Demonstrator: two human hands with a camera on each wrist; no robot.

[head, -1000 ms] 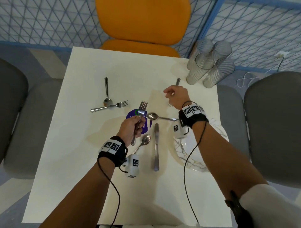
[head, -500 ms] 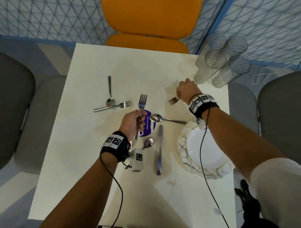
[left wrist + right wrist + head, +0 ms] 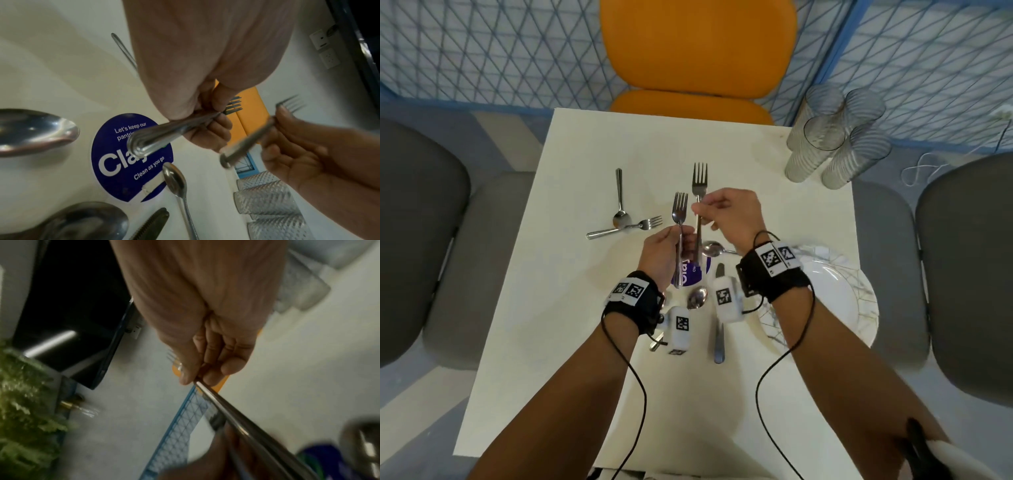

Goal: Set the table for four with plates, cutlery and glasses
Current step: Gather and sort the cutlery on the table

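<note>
The left hand [image 3: 664, 250] is holding a fork [image 3: 680, 219] by its handle, fingers curled round it, with the prongs pointing away toward the orange chair [image 3: 698, 51]. The right hand [image 3: 732, 216] is pinching a second fork [image 3: 699, 192] by its thin neck between thumb and fingertips, prongs also pointing away. The two forks are standing side by side and very near each other, above the table [image 3: 558, 308] — it looks like the person is gathering forks into one bunch so they can be shared out to the four seats.

The rest of the cutlery is lying loose in the middle of the table. A spoon [image 3: 620, 202] and a third fork [image 3: 626, 227] are lying crossed over each other to the left. Another spoon [image 3: 711, 248] is lying just under the right hand, a knife [image 3: 719, 339] is lying close to the person, and one more spoon [image 3: 697, 298] is peeking out between the wrists. A round blue sticker [image 3: 125, 162] is stuck on the table under the hands.

The plates [image 3: 839, 301] are sitting in a stack at the right edge, and the glasses [image 3: 828, 137] are standing bunched together at the far right corner. Nothing is laid out at a seat yet, so the job is only just beginning.
</note>
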